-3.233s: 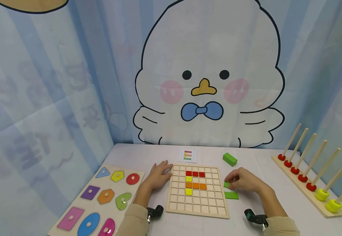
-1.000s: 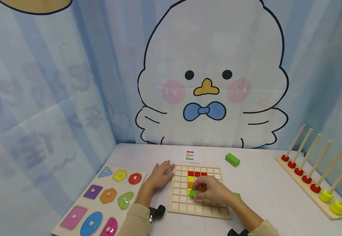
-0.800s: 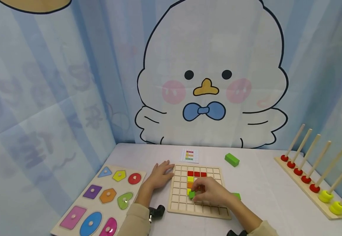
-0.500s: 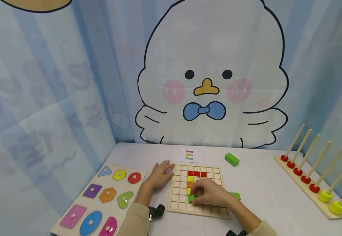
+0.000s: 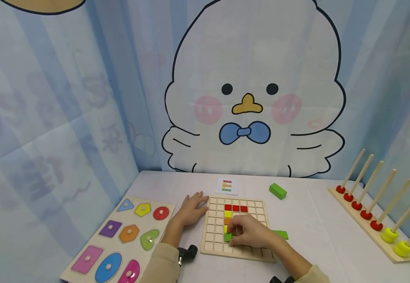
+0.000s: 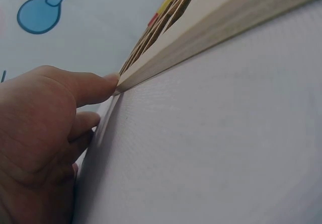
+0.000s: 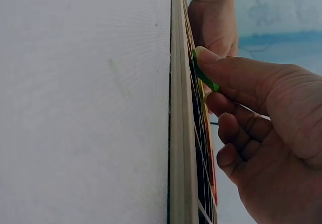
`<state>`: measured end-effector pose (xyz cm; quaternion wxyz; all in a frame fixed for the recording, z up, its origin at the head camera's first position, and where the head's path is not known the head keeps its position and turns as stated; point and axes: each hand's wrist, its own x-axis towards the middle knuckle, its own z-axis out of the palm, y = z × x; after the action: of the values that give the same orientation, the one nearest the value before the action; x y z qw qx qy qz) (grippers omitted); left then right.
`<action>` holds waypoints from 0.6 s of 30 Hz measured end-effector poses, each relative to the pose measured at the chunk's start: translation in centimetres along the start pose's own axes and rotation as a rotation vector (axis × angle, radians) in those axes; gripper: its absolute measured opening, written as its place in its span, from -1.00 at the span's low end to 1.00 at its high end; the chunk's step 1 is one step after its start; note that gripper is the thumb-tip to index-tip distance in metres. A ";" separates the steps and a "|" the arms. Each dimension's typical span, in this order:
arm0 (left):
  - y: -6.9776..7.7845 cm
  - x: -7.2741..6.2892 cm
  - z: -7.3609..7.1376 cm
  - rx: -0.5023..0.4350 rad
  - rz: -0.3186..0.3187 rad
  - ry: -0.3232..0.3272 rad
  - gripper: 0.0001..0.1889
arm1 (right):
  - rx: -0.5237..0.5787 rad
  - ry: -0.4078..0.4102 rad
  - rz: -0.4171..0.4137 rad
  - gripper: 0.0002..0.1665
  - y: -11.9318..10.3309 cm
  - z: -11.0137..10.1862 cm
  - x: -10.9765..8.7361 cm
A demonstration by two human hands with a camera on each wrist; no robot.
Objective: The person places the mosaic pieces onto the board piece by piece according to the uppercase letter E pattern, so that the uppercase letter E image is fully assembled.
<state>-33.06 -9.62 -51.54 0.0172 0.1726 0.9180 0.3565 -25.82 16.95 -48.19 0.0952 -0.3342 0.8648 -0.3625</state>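
Observation:
A wooden grid board [image 5: 213, 247] lies mid-table. Three red tiles [image 5: 236, 208] form its upper coloured row; a yellow tile [image 5: 228, 214], an orange tile [image 5: 227, 221] and another yellow tile [image 5: 225, 229] run down the left column. My right hand [image 5: 249, 232] pinches a green tile [image 5: 227, 237] between thumb and index finger just below the lower yellow one, and covers cells to the right. In the right wrist view the green tile [image 7: 205, 78] is tilted against the grid. My left hand [image 5: 190, 210] rests at the board's far left corner, thumb [image 6: 95, 87] touching its edge.
Beyond the board lies a small pattern card [image 5: 227, 186]. To the right are a green block [image 5: 278, 191] and a green strip [image 5: 280, 234], partly hidden by my hand. A shape puzzle [image 5: 134, 220] stands left, a peg stand with rings [image 5: 388, 247] right.
My right hand has carried the green tile from the board's right side over the grid, then down and slightly left to below the yellow tile. My left hand has stayed at the corner.

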 end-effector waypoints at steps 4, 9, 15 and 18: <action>0.2 -0.1 -0.1 -0.015 -0.003 0.004 -0.50 | -0.005 0.002 -0.006 -0.72 0.2 0.1 0.0; 0.3 -0.2 -0.2 -0.013 -0.008 -0.002 -0.50 | -0.008 0.001 -0.011 -0.72 0.3 0.2 0.0; 0.3 -0.1 -0.2 -0.017 -0.005 -0.003 -0.50 | -0.007 0.001 0.003 -0.70 0.3 0.1 0.0; 0.3 -0.1 -0.1 -0.015 -0.001 0.000 -0.50 | -0.015 0.004 0.010 -0.67 0.1 0.0 0.0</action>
<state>-32.93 -9.52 -51.26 0.0189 0.1719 0.9154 0.3634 -25.88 16.99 -48.23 0.0930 -0.3300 0.8692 -0.3562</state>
